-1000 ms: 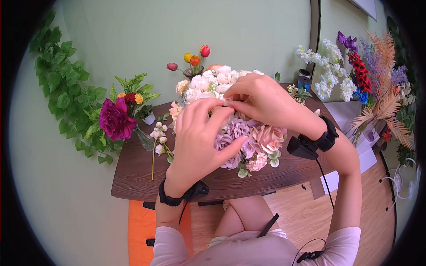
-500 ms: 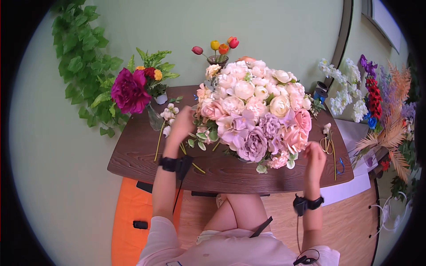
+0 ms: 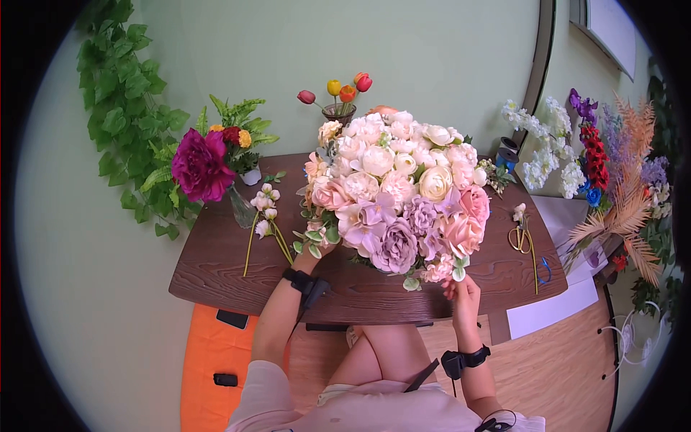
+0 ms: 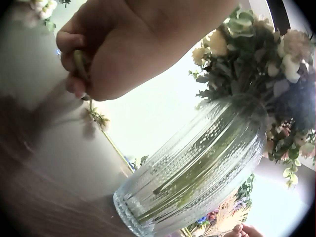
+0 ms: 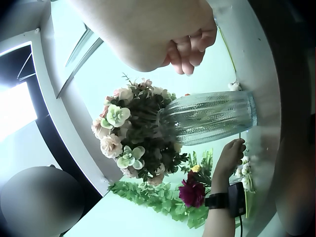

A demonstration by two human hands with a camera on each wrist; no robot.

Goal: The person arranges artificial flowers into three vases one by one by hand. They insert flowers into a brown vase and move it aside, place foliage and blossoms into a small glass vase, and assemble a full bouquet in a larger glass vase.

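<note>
A big bouquet of pink, white and lilac flowers [image 3: 396,180] stands on the table in a ribbed clear glass vase [image 4: 197,158], stems visible through the glass. Low at the bouquet's left, my left hand [image 3: 309,261] is partly hidden by leaves and blooms. The left wrist view shows its fingers curled round a thin green stem [image 4: 79,64]. My right hand [image 3: 466,299] hovers by the bouquet's lower right edge, fingers loosely bent and holding nothing. White-flowered sprigs [image 3: 265,209] lie left of the bouquet.
Gold-handled scissors [image 3: 517,240] and a white-tipped stem [image 3: 534,255] lie at the right. A magenta flower [image 3: 203,165] in a small vase stands at the left; tulips [image 3: 347,93] stand behind. More flowers fill the far right beyond the table.
Both hands have come down from the bouquet's top to its two sides. The left hand has moved in low and grips a stem; the right has lowered to the front edge.
</note>
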